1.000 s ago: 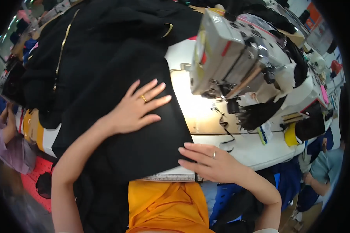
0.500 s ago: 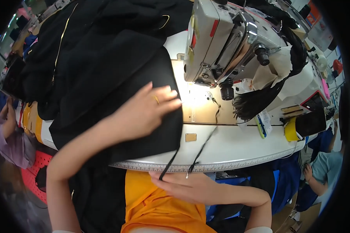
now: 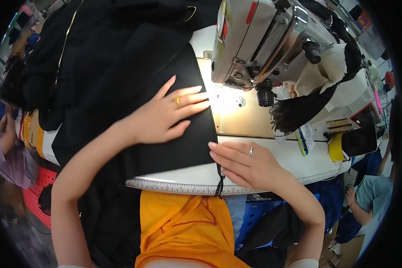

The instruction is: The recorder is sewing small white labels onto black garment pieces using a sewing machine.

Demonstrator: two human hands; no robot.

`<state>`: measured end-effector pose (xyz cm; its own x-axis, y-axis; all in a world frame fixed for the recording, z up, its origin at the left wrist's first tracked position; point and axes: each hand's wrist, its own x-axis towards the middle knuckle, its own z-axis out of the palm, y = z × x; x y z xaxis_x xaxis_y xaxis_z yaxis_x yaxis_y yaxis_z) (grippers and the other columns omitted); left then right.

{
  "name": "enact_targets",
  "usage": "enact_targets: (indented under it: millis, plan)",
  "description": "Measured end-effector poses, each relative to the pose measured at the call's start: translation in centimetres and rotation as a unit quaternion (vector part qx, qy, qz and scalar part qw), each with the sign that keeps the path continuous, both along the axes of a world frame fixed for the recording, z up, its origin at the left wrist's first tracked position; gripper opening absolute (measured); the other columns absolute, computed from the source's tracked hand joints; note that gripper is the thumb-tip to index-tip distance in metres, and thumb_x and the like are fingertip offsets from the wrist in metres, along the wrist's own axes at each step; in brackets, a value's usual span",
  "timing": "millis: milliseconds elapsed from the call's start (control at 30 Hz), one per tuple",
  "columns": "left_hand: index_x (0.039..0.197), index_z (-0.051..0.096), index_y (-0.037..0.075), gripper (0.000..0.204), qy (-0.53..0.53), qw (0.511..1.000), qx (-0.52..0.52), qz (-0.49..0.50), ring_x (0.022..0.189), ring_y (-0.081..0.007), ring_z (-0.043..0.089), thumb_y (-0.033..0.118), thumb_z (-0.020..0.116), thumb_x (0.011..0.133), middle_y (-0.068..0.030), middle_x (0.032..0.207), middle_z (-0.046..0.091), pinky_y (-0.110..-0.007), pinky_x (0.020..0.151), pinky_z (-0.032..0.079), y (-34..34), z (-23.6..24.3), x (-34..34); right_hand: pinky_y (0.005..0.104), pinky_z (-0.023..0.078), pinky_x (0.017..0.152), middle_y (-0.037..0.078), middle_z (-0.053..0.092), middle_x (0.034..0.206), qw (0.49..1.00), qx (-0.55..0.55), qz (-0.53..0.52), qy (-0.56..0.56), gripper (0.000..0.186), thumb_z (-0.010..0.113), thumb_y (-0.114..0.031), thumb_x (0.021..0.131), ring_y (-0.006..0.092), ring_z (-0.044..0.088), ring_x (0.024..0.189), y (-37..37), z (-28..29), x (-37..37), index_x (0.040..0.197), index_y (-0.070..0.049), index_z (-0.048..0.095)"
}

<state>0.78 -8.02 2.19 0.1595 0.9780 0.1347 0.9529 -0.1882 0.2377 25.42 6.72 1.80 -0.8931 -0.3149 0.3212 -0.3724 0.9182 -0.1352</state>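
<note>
A large black cloth (image 3: 165, 156) lies over the left part of the sewing table, its straight right edge beside the sewing machine's needle plate (image 3: 240, 102). My left hand (image 3: 172, 114) rests flat on it with the fingers spread, their tips near that edge. My right hand (image 3: 248, 163) reaches in from the right, fingers stretched out and their tips touching the cloth's edge near its lower corner. A thin black strip (image 3: 219, 185) hangs from that corner across the measuring tape (image 3: 178, 186) along the table's front edge. Under the right palm the view is hidden.
The sewing machine (image 3: 263, 44) stands at the back right, with a bundle of black strips (image 3: 299, 109) hanging beside it. A green cutter (image 3: 302, 142) and a black-and-yellow container (image 3: 353, 144) are farther right. Other people (image 3: 368, 196) sit at both sides.
My right hand has risen from below the table edge to the cloth's lower right corner. My left hand has flattened on the cloth. The black strip no longer trails across the table top.
</note>
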Motion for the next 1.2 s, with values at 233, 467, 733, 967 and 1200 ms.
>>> enact_targets:
  millis: [233,467,733,967,1200]
  plan:
    - [0.136,0.054,0.010,0.049,-0.042,0.993,0.042,-0.104,0.137,-0.0276,0.042,0.021,0.057,0.088,-0.0119,0.144,0.049,-0.054,0.119,0.017,6.3,-2.3,-6.5,0.0292,0.045,0.085,0.002,0.059,0.125,0.995,0.056,-0.084,0.024,0.046,0.071,-0.022,0.078,0.0149,0.056,0.107,0.8,0.4,-1.5,0.121,-0.007,0.062]
    - [0.133,0.052,0.004,0.050,-0.068,0.988,0.082,-0.109,0.133,-0.0294,0.046,0.021,0.059,0.088,-0.0151,0.138,0.052,-0.053,0.119,0.020,6.0,-1.8,-5.2,0.0280,0.045,0.084,0.001,0.061,0.121,0.994,0.045,-0.092,0.029,0.042,0.069,-0.017,0.076,0.0137,0.060,0.101,0.4,0.1,-0.9,0.117,-0.007,0.064]
    - [0.125,0.047,0.003,0.042,-0.093,0.989,0.047,-0.105,0.123,-0.0342,0.053,0.021,0.060,0.090,-0.0219,0.132,0.054,-0.052,0.120,0.020,4.2,-1.3,-4.0,0.0297,0.051,0.079,0.001,0.061,0.124,0.997,-0.030,-0.069,-0.005,0.047,0.068,-0.016,0.076,0.0153,0.061,0.094,-0.1,0.7,0.4,0.121,-0.005,0.063]
    - [0.126,0.048,0.004,0.044,-0.090,0.991,0.037,-0.090,0.127,-0.0365,0.050,0.021,0.063,0.089,-0.0228,0.136,0.051,-0.050,0.119,0.023,3.9,-0.4,-3.6,0.0266,0.049,0.073,0.001,0.062,0.125,0.997,-0.041,-0.068,-0.013,0.050,0.070,-0.020,0.074,0.0134,0.059,0.080,-0.2,0.8,0.7,0.121,-0.006,0.064]
    - [0.125,0.051,0.005,0.041,-0.087,0.993,-0.005,-0.077,0.132,-0.0381,0.044,0.019,0.063,0.088,-0.0206,0.136,0.051,-0.049,0.118,0.027,4.1,0.1,-3.5,0.0262,0.048,0.070,0.000,0.062,0.123,0.997,-0.043,-0.071,-0.001,0.049,0.070,-0.021,0.074,0.0126,0.057,0.075,0.0,0.7,0.7,0.120,-0.007,0.064]
